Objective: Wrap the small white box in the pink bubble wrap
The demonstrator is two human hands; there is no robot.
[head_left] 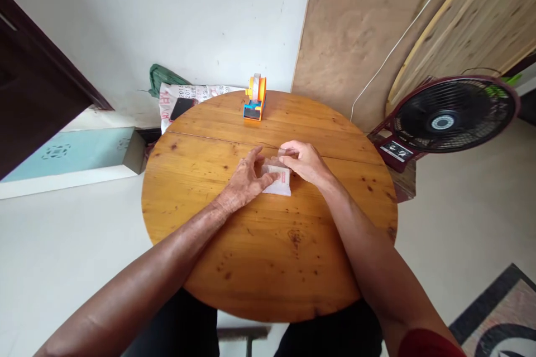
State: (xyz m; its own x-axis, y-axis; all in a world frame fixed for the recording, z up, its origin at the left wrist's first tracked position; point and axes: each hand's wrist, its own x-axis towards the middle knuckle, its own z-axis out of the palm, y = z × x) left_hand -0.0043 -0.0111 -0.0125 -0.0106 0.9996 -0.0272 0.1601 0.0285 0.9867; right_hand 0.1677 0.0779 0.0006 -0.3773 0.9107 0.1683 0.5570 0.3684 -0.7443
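A small white packet point(276, 185) with red print lies in a translucent wrap near the middle of the round wooden table. My left hand point(250, 175) steadies it, thumb pressed on its top face and fingers around the left and far side. My right hand point(305, 160) is closed in a pinch at the packet's far right corner. A thin see-through strip point(281, 152), which looks like clear tape, shows at those fingertips. Beyond the hands, an orange and blue tape dispenser point(255, 101) with a tape roll stands near the table's far edge.
The round wooden table point(268, 256) fills the middle. A dark red fan point(444, 121) stands beyond its right edge. At the far left, a dark phone-like object point(182, 107) lies on a printed white sack point(167, 99). A pale wall point(201, 17) rises behind.
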